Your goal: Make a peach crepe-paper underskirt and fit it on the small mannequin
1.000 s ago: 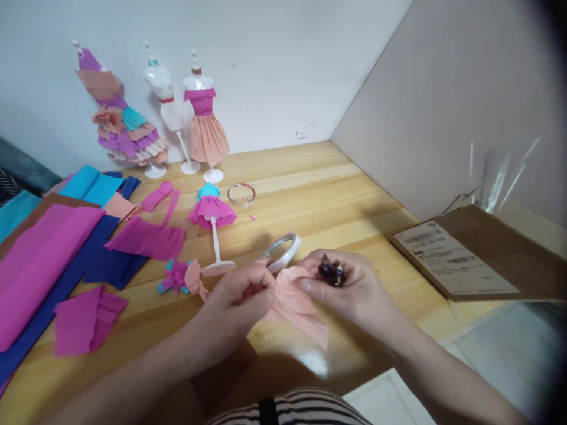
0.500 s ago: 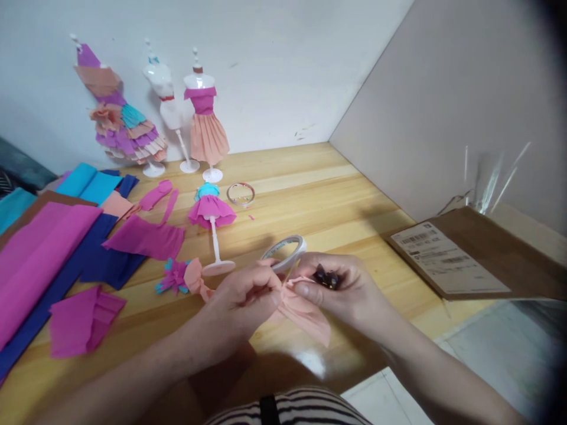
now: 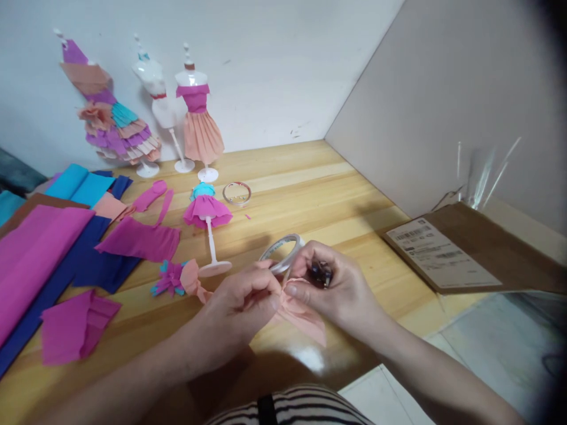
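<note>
A peach crepe paper piece (image 3: 305, 319) is gathered between my two hands above the wooden table. My left hand (image 3: 248, 304) pinches its gathered edge between thumb and fingers. Thumb and forefinger of my right hand (image 3: 332, 289) press on the same piece from the right, and a dark shiny object (image 3: 321, 273) is tucked in the curled fingers of that hand. Just behind the fingertips is a white tape roll (image 3: 292, 254), partly hidden by the hands. A peach twisted strip (image 3: 191, 278) lies left of my left hand, beside a pink and blue paper flower (image 3: 169, 278).
A small dressed stand (image 3: 208, 212) and a ring (image 3: 237, 193) are beyond my hands. Three mannequins, one in a pink and peach dress (image 3: 201, 124), stand by the wall. Coloured paper sheets (image 3: 48, 254) cover the left. A cardboard package (image 3: 478, 248) lies at the right edge.
The view has shifted slightly, moving the scene left. The right forefinger has curled in closer to the peach paper; both hands still hold it.
</note>
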Motion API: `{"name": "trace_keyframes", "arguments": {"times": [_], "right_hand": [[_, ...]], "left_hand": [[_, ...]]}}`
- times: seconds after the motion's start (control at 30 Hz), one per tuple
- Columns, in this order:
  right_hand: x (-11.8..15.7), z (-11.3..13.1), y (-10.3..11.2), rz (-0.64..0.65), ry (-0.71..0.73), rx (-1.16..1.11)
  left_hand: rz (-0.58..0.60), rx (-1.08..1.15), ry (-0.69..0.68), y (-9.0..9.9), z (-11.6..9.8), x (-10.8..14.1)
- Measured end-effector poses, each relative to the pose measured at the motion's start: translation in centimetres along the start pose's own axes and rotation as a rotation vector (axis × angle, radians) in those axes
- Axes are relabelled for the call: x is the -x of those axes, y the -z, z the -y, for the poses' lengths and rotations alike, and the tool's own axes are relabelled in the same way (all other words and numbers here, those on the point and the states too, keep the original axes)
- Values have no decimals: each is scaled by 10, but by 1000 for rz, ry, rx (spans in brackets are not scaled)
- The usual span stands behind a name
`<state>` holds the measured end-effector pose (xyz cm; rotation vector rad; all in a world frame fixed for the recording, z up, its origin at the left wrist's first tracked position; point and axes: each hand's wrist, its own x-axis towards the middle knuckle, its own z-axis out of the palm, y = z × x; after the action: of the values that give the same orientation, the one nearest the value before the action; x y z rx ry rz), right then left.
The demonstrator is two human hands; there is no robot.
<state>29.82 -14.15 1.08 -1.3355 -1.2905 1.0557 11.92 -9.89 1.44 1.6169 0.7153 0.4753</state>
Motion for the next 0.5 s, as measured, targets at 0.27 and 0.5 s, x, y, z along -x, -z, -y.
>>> {"name": "trace_keyframes", "arguments": {"times": [0.27,0.5], "right_hand": [[1,6,0,154,59,46],[-1,5,0,176,91,87]], "left_hand": [[5,33,-12,-3,3,-2],[25,68,100,2,1,-4]]}}
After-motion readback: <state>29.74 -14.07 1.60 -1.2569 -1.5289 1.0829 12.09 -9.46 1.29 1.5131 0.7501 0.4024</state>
